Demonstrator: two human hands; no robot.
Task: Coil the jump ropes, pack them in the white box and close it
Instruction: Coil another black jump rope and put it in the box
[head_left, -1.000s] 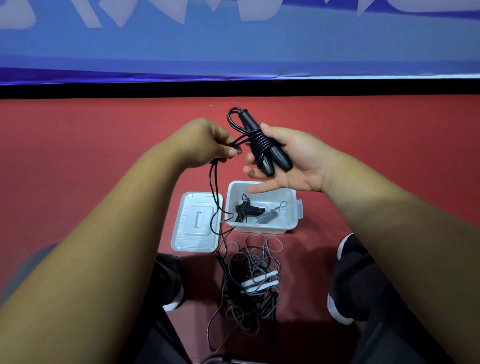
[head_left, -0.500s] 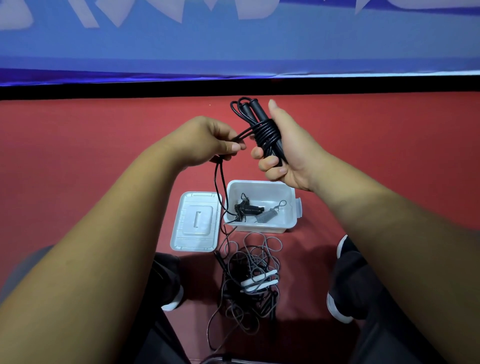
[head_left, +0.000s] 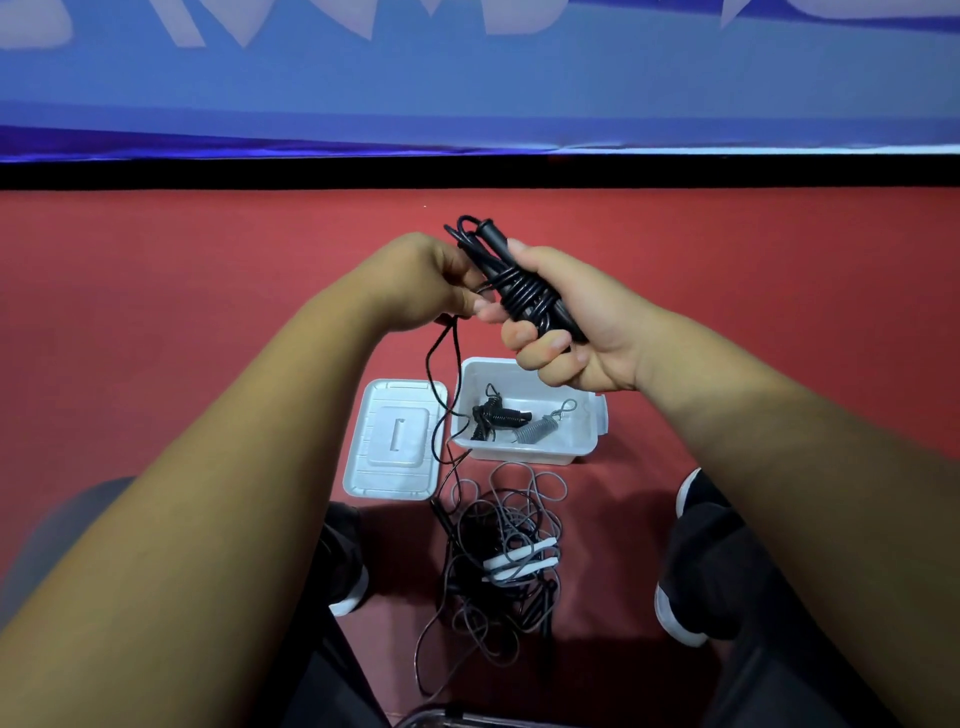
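Note:
My right hand (head_left: 563, 325) grips the handles of a black jump rope (head_left: 519, 291), with cord wound several turns around them. My left hand (head_left: 421, 283) pinches the free black cord right beside the bundle; the slack hangs down to the floor. Below stands the open white box (head_left: 587, 441), holding a coiled black rope (head_left: 496, 415) and a coiled grey rope (head_left: 537, 428). Its white lid (head_left: 395, 441) lies flat to the left of it. A tangle of loose ropes (head_left: 504, 551) with white-and-grey handles lies on the red floor in front of the box.
My two black shoes (head_left: 691, 566) flank the rope tangle on the red floor (head_left: 779, 312). A black strip and a blue banner (head_left: 467, 93) close off the far side. The rim of a dark container (head_left: 441, 719) shows at the bottom edge.
My right hand has closed around the handles and turned the bundle upright. My left hand has carried the cord in close against the bundle, adding to the winding.

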